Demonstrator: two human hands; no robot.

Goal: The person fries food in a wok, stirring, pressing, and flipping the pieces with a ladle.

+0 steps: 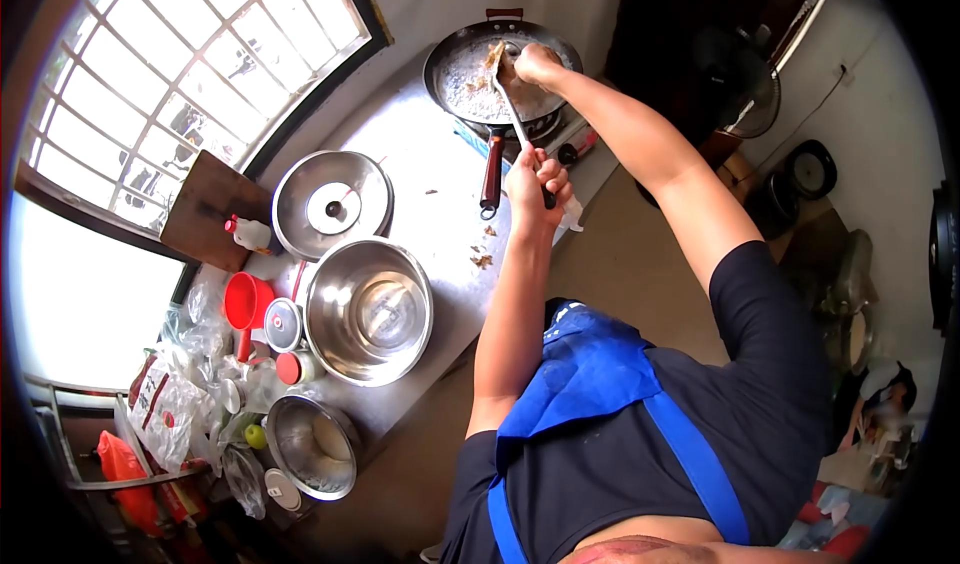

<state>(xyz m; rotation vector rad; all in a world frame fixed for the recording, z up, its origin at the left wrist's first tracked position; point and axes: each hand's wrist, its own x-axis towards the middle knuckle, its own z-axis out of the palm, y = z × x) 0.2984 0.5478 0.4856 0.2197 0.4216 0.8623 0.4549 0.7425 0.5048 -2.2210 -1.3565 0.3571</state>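
A black wok (465,106) with a dark wooden handle (493,169) rests on a stove, holding pale, frothy liquid. My left hand (537,186) is closed around the dark grip of a long-handled metal spatula (514,119). The spatula's head reaches over the wok, where clumps of brown food (495,59) hide its shape. My right hand (540,65) is above the wok beside that head, fingers drawn together near the food. What the right fingers pinch, if anything, cannot be made out.
Left of the wok, a steel counter (455,209) carries a large steel bowl (412,349), a steel lid (290,189), a smaller bowl (340,474) and a red scoop (248,299). Food scraps (482,261) lie near the counter's edge. A fan (752,104) stands at right.
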